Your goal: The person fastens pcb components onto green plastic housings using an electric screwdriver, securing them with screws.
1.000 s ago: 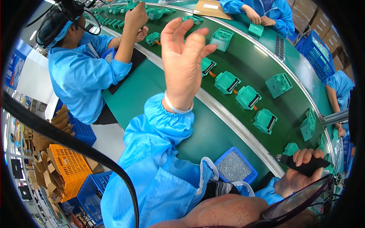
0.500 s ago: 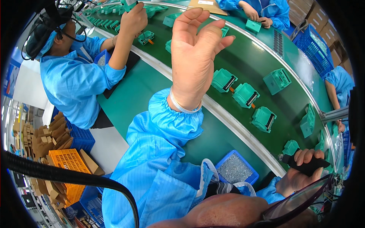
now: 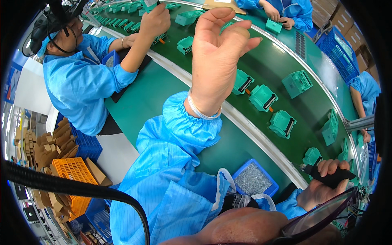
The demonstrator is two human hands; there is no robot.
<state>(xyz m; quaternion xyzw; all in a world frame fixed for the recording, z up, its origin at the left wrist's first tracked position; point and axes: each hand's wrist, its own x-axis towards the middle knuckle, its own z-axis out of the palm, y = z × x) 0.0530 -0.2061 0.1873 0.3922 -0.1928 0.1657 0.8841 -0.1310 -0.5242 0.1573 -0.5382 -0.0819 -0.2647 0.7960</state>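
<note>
My left hand (image 3: pixel 216 61) is raised over the green conveyor belt (image 3: pixel 261 49), its fingers loosely curved and apart. Nothing shows between them. In the lower right my right hand (image 3: pixel 326 179) is wrapped round a black handheld screwdriver (image 3: pixel 332 178), whose tip points left beside a green plastic housing (image 3: pixel 312 156). Several more housings stand on the belt, among them one with a black strip and an orange tab (image 3: pixel 263 98), another near it (image 3: pixel 282 123), and a boxy one (image 3: pixel 297 83) farther across.
A blue tray of small screws (image 3: pixel 254 179) sits on the green worktop before me. To the left a co-worker in blue (image 3: pixel 81 81) holds a green tool. Another person's hands (image 3: pixel 279 16) handle a housing across the belt. Orange crate (image 3: pixel 75 175) and cardboard stand lower left.
My left hand has shifted slightly right, still with fingers apart. The screwdriver in my right hand has barely moved. The co-worker's raised hand has moved right, and their head has turned.
</note>
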